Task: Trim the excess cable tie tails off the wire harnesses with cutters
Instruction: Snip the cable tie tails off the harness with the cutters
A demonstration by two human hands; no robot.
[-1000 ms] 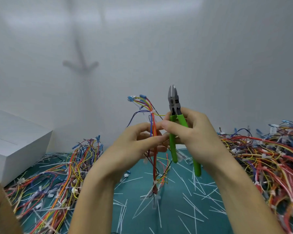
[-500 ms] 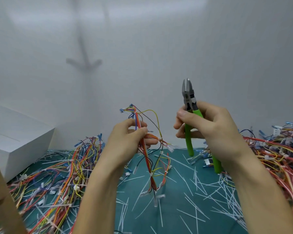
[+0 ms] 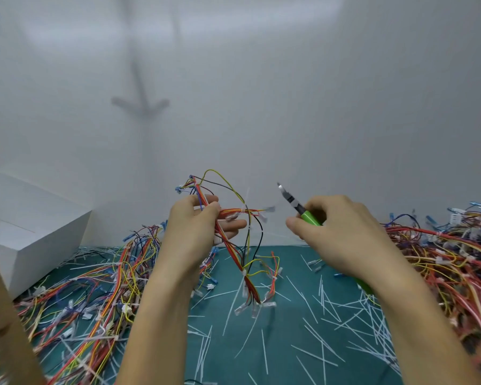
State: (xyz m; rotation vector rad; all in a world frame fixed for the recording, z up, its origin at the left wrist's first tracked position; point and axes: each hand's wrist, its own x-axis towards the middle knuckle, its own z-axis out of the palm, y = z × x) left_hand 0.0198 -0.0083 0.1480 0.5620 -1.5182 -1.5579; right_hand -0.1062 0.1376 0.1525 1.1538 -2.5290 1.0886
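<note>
Across the near green mat (image 3: 289,354) lie cut white tails (image 3: 326,298), between harness piles heaped left (image 3: 95,287) and right (image 3: 442,254). Above the middle, the left hand (image 3: 189,232) pinches one raised harness (image 3: 233,245) between thumb and fingers. Near it on the right, the right hand (image 3: 345,234) curls round the green-handled cutters (image 3: 296,202); I cannot tell whether their blades are parted. The step looks like lining up a cut. Next, the blades must meet the upstanding tail (image 3: 246,194) close to its tie, clear of wires.

no readable text, label, brand, number or sign shows on anything here.
</note>
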